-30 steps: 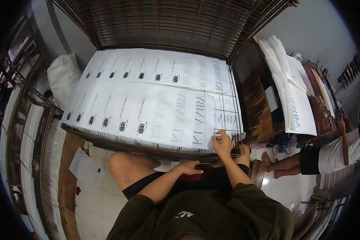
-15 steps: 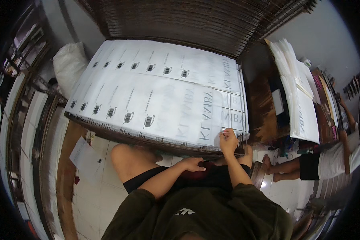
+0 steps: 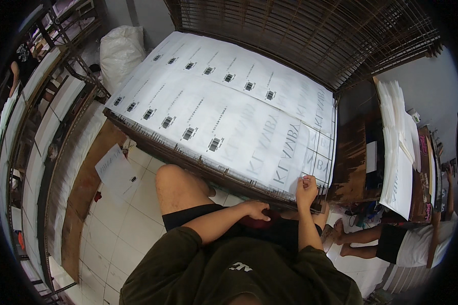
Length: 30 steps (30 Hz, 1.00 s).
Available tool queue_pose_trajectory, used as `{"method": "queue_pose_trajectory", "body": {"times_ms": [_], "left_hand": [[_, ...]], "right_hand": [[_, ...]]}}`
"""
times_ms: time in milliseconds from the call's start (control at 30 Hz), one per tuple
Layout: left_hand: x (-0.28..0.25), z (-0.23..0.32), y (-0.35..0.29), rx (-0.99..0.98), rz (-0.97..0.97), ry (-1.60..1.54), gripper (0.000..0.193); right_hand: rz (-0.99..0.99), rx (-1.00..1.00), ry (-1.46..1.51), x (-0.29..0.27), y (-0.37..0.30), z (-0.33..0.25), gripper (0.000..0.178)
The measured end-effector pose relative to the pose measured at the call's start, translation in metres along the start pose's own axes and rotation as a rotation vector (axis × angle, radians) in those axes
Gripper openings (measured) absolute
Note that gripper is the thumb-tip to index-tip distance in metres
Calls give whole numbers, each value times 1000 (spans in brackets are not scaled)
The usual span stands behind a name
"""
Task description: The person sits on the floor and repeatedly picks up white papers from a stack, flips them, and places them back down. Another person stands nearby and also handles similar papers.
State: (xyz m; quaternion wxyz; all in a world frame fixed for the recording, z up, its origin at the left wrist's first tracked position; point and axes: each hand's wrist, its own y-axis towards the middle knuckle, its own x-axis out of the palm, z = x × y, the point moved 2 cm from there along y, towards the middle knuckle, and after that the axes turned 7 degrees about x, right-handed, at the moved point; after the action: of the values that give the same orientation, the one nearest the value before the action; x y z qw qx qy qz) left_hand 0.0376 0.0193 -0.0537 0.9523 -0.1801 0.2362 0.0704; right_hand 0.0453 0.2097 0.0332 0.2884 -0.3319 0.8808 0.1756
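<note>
White sheets (image 3: 229, 117) printed with dark lettering and small barcode-like marks cover a wire drying rack (image 3: 188, 161) in front of my knees. At its near right corner, my right hand (image 3: 306, 193) is closed in a pinch, fingertips up. A small pale bit shows at those fingertips, too small to name. Low over my lap rests my left hand (image 3: 254, 209), thumb and fingers apart, with nothing seen in it. Just under it lies a dark red thing (image 3: 259, 221), partly covered by the hand, its kind unclear.
Raised wire racks (image 3: 300, 35) stand behind the sheets. A stuffed white sack (image 3: 121, 53) is at the back left, near shelving (image 3: 61, 117). One printed sheet (image 3: 118, 170) lies on the tiled floor. Stacked white sheets (image 3: 398, 168) and another person (image 3: 392, 244) are at right.
My view has turned, so the rack appears tilted and shifted to the right. My right hand keeps its pinch at the corner; my left hand stays over my lap.
</note>
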Motion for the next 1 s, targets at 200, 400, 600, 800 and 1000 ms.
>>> {"method": "queue_pose_trajectory", "body": {"times_ms": [200,400,600,800,1000], "left_hand": [[14,-16,10,48,16,-2,73],[-10,4,3,-37,-122,-25,75],[-8,-1,11,3,-76,-42,77],[-7,2,4,-56,-72,-53,75],[-10,8,3,-66,-71,-50,76]], "right_hand": [[11,-44,-6,3,-2,7,17],[161,-212,-314,-12,-1,-13,22],[325,-452,7,-92,29,-59,30],[527,-269,700,-207,94,-84,40],[652,17,987,-307,158,-55,60]]}}
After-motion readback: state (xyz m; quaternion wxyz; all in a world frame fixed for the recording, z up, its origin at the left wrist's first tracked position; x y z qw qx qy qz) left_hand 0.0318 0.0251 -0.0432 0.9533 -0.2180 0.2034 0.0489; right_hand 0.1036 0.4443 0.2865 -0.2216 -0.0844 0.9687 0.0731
